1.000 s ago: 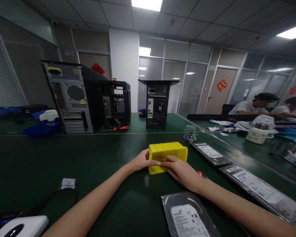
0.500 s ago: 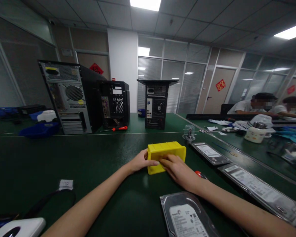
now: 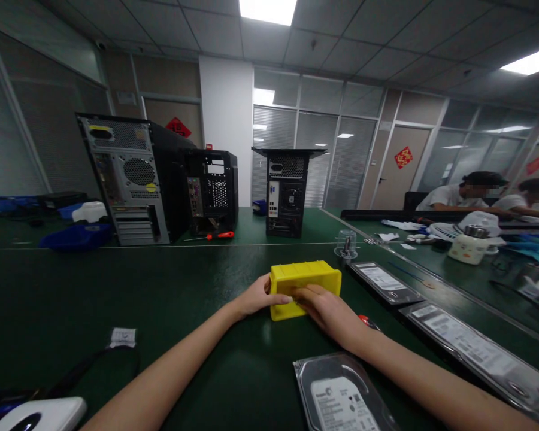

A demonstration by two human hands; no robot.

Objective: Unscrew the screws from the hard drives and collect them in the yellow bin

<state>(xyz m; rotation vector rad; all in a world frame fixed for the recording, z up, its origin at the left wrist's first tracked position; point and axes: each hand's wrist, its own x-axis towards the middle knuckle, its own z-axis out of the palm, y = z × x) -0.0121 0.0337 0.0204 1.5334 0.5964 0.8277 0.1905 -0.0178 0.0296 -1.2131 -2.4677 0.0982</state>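
Observation:
A yellow plastic bin (image 3: pixel 305 270) is tipped on its side over the green table, its opening facing me. My left hand (image 3: pixel 257 297) grips the bin's left end, thumb over the near rim and the other fingers behind. My right hand (image 3: pixel 330 308) reaches into the bin with its fingers pressed together. The fingertips are hidden, so I cannot make out what they hold. Below my right forearm lies a hard drive (image 3: pixel 339 392) with its label up. A red-handled tool (image 3: pixel 367 322) shows partly behind that forearm.
Two more hard drives (image 3: pixel 386 282) lie at the right, near a clear plastic cup (image 3: pixel 345 244). Computer cases (image 3: pixel 126 179) stand at the back, with a red screwdriver (image 3: pixel 220 236) before them. A blue tray (image 3: pixel 76 236) is at left. People (image 3: pixel 453 194) sit at far right.
The whole view has shifted slightly. My right fingers have moved a little within the yellow bin, while my left hand keeps its grip on it.

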